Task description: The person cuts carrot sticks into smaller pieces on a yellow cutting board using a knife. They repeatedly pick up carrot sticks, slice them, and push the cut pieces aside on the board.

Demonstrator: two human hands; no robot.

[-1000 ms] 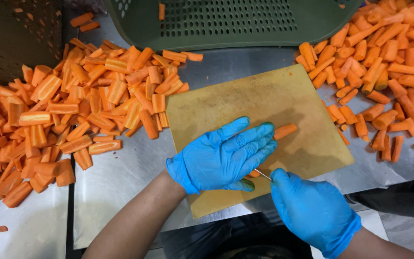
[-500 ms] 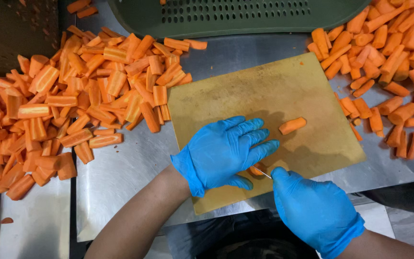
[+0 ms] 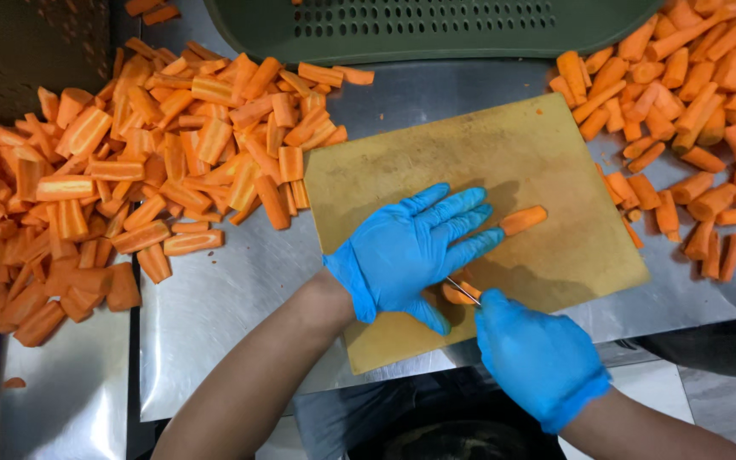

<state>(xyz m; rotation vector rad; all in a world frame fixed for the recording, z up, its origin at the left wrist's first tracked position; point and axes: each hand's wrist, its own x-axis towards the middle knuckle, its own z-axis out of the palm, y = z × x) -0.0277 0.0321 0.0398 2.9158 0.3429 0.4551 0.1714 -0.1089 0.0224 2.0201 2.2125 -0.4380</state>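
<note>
Both my hands wear blue gloves over a tan cutting board (image 3: 547, 153). My left hand (image 3: 411, 247) lies flat with fingers spread, pressing a carrot piece (image 3: 523, 221) whose end sticks out past the fingertips. My right hand (image 3: 537, 351) is closed on a small knife (image 3: 463, 290); its thin blade runs under my left palm into the carrot's near end. Most of the carrot is hidden under my left hand.
A big pile of halved carrot pieces (image 3: 129, 170) covers the steel table (image 3: 232, 298) at the left. Whole carrot chunks (image 3: 692, 102) are heaped at the right. A green perforated crate (image 3: 436, 25) stands at the back edge.
The view has shifted slightly, so the board sits a bit higher and more to the right. Both hands stay on the carrot, and the knife has drawn slightly nearer.
</note>
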